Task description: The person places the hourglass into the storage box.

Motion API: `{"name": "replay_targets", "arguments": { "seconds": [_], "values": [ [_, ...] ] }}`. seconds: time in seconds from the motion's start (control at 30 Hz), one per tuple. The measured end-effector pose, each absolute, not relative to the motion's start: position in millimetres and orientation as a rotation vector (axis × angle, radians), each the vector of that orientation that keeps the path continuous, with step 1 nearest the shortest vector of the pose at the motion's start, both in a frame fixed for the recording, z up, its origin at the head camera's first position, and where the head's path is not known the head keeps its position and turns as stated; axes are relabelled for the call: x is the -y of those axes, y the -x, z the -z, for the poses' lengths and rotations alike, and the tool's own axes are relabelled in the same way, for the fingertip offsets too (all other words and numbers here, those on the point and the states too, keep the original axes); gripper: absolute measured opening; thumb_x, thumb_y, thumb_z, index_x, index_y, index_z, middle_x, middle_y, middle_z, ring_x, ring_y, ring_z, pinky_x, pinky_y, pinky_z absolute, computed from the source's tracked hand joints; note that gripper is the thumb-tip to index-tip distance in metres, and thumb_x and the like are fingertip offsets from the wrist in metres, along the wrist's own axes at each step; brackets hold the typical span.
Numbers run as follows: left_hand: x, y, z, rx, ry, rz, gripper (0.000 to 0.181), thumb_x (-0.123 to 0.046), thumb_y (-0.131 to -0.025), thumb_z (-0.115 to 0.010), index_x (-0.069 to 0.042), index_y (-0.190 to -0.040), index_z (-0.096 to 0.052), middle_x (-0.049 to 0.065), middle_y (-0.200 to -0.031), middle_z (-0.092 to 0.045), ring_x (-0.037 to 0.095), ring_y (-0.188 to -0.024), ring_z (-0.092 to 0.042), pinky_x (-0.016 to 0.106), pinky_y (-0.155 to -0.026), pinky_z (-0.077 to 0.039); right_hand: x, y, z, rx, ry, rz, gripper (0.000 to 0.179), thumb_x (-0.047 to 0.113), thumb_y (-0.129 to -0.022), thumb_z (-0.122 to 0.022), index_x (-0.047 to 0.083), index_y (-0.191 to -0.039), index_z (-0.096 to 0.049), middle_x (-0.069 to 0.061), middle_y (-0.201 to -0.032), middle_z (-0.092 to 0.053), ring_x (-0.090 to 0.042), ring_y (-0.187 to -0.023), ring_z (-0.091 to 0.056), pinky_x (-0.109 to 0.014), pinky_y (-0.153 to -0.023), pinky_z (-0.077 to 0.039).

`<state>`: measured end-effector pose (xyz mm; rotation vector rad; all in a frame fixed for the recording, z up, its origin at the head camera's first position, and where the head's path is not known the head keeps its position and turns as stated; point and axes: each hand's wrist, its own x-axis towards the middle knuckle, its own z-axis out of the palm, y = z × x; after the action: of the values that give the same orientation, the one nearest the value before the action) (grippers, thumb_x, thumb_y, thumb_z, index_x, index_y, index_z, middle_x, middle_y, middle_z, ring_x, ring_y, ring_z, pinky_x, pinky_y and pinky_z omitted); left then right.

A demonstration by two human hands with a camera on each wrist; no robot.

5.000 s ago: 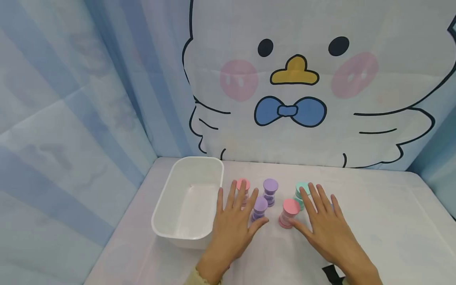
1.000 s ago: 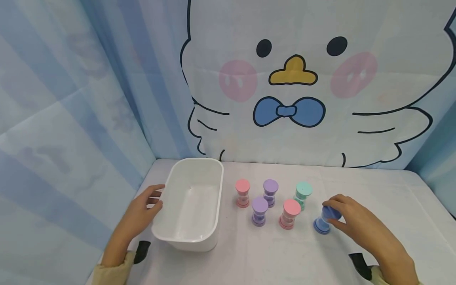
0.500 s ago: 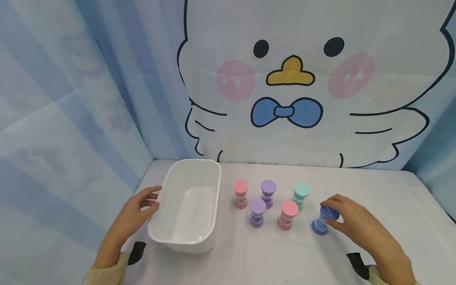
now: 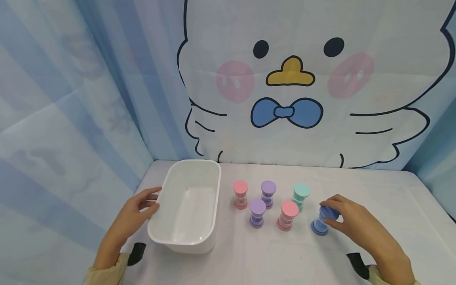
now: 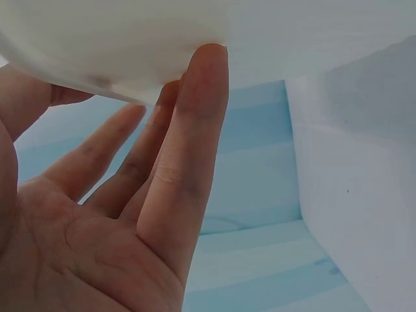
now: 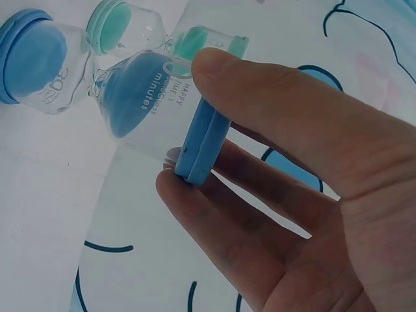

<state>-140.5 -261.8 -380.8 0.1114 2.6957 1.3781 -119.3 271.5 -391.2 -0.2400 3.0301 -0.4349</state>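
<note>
In the head view my right hand (image 4: 350, 217) pinches the blue top cap of an hourglass (image 4: 320, 226) that stands on the table. The right wrist view shows thumb and fingers on either side of its cap, with the blue sand (image 6: 136, 94) in the clear glass. Over on the left, my left hand (image 4: 133, 215) touches the outer side of a white plastic tub (image 4: 183, 247). Its fingertips (image 5: 207, 65) rest on the tub's wall in the left wrist view, fairly straight. The tub has nothing inside.
Between tub and right hand stand two pink hourglasses (image 4: 240, 194) (image 4: 287, 215), two purple hourglasses (image 4: 268, 194) (image 4: 257, 213) and a green hourglass (image 4: 301, 196), all upright. A curtain with a cartoon bird (image 4: 292, 75) closes off the table's far edge.
Five seconds ago both hands lay spread out over the hourglasses; since then the left moved to the tub and the right took hold of the blue hourglass. Over the last half second, little differs.
</note>
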Motion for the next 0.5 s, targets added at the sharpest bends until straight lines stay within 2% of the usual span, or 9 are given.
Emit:
{"name": "replay_targets", "arguments": {
  "seconds": [0.3, 0.5],
  "values": [
    [261.6, 139.2, 381.4, -2.676, -0.111, -1.41, 0.056, -0.024, -0.099, -0.062, -0.008, -0.149, -0.042, 0.023, -0.137, -0.055, 0.037, -0.12, -0.058, 0.04, -0.088, -0.057, -272.9, 118.6, 392.8, -3.027, 0.249, 0.444, 0.049, 0.022, -0.076, -0.086, 0.001, -0.117, -0.069, -0.018, -0.114, -0.065, -0.038, -0.101, -0.065, -0.055, -0.084, -0.055],
    [262.1, 140.0, 382.6, -2.677, -0.104, -1.415, 0.056, -0.024, -0.099, -0.063, -0.007, -0.149, -0.043, 0.023, -0.136, -0.056, 0.035, -0.118, -0.06, 0.039, -0.087, -0.057, -273.4, 118.1, 392.2, -3.086, 0.363, 0.389, 0.046, 0.022, -0.075, -0.087, 0.004, -0.114, -0.071, -0.014, -0.112, -0.066, -0.033, -0.099, -0.066, -0.051, -0.082, -0.057]
  ]
}}
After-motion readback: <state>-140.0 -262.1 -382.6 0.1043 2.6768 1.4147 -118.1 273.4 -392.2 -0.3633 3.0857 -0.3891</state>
